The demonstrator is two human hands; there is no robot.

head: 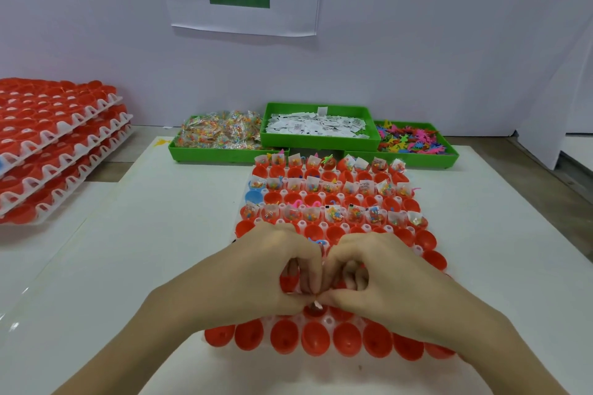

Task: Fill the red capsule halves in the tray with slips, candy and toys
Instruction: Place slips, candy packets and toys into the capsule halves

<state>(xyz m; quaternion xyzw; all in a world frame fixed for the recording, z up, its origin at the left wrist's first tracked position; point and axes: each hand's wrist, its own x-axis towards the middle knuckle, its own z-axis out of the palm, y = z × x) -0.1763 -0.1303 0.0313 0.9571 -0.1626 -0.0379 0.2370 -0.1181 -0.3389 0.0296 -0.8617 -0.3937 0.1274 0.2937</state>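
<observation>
A clear tray [324, 319] of red capsule halves [316, 338] lies in front of me. Its far rows hold slips and candy packets [333, 213]; the nearest row is empty. My left hand [256, 276] and right hand [382, 279] meet over the tray's near middle, fingers curled, fingertips pinching a small item together just above a red half [314, 309]. What the item is stays hidden by the fingers. A pink toy [296, 203] lies in a middle-row half.
Three green bins stand behind the tray: candy packets [221, 133] at left, white slips [316, 125] in the raised middle, coloured toys [410, 141] at right. Stacked trays of red halves [54, 144] sit at far left. One blue half [253, 196] is on the tray's left edge.
</observation>
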